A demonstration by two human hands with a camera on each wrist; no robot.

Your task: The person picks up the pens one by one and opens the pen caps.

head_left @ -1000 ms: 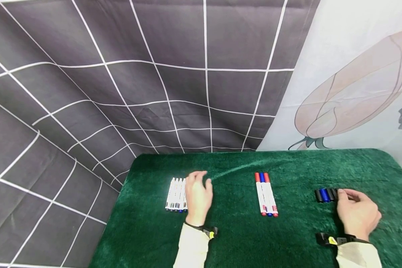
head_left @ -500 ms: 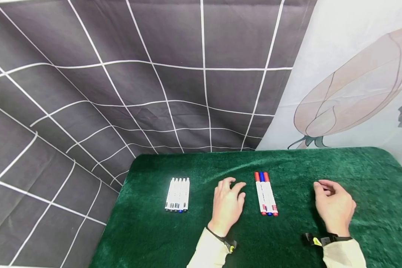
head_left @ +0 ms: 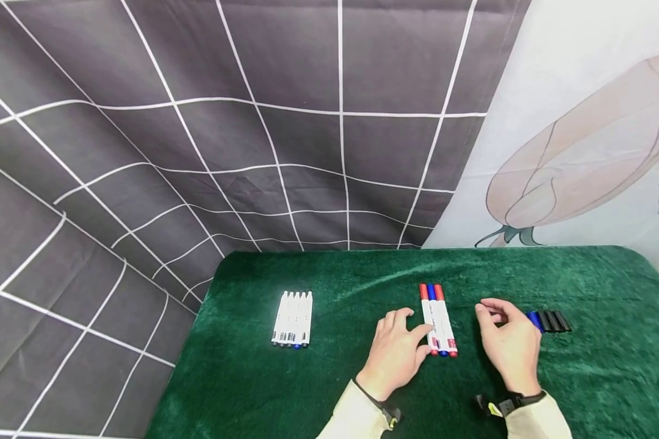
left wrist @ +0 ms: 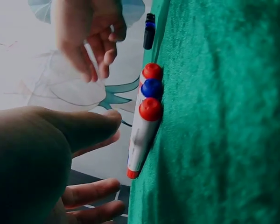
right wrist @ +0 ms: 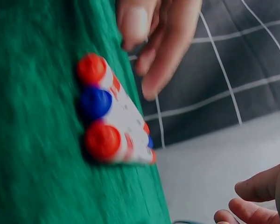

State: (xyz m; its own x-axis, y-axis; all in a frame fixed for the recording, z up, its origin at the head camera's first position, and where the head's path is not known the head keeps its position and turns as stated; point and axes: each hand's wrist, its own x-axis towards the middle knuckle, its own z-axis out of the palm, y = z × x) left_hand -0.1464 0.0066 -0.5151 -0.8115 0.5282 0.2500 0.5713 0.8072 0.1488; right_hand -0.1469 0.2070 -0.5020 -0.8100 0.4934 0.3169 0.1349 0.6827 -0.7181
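Note:
Three capped markers (head_left: 439,320) lie side by side on the green cloth, two with red caps and a blue one between them. My left hand (head_left: 395,356) is just left of this row, its thumb and index finger spread and overlapping the nearest marker in the head view. In the left wrist view, the thumb (left wrist: 91,128) points at the row with a gap between them. To the right of the row, my right hand (head_left: 509,341) hovers with fingers loosely bent and nothing in them. It partly hides a row of black and blue marker caps (head_left: 551,321).
Several uncapped white markers (head_left: 292,320) with white tips lie in a neat row at the left. The green cloth (head_left: 351,402) covers the table, whose far edge meets a grey gridded curtain (head_left: 296,140) and a white flower-printed one (head_left: 472,207).
My left hand has moved right, from beside the uncapped markers to the capped row. My right hand has moved left, from the right end of the caps, passing over them.

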